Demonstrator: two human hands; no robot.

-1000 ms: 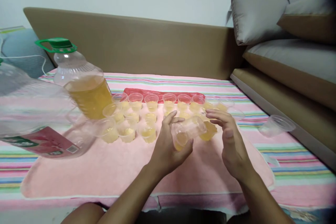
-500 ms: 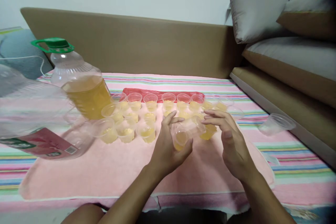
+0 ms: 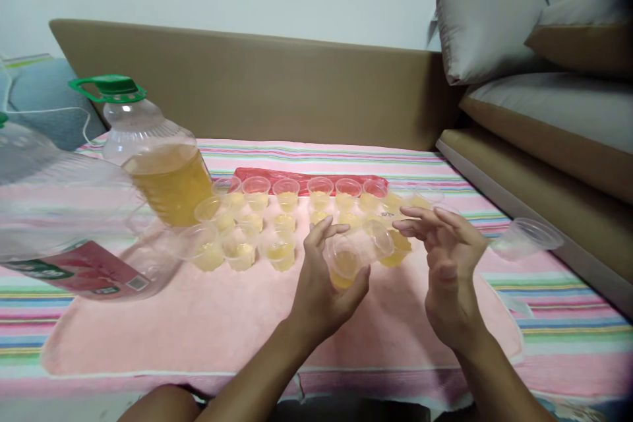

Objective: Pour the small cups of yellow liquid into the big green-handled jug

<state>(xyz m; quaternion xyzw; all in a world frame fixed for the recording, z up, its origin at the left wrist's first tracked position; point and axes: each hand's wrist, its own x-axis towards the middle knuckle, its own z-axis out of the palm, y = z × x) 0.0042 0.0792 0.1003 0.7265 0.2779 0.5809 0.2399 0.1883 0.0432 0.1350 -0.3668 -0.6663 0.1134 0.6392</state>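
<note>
My left hand curves round a clear plastic cup, its thumb at the front and its fingers behind; yellow shows low in this cup. A tilted clear cup appears between my hands, its mouth turned right; what supports it is hard to see. My right hand hangs to the right with fingers apart, holding nothing. Just behind its fingertips stands a cup with yellow liquid. Rows of clear cups with yellow contents, one a front-row cup, stand beyond my hands.
At left stand a green-capped jug of yellow liquid and a clear jug with a pink label. A red plastic bag lies behind the cups. Another clear cup lies at right, near stacked cushions. A pink mat covers the striped cloth.
My right hand has moved a little right, away from the tilted cup. My left hand keeps its place at its cup. The whole view has shifted slightly.
</note>
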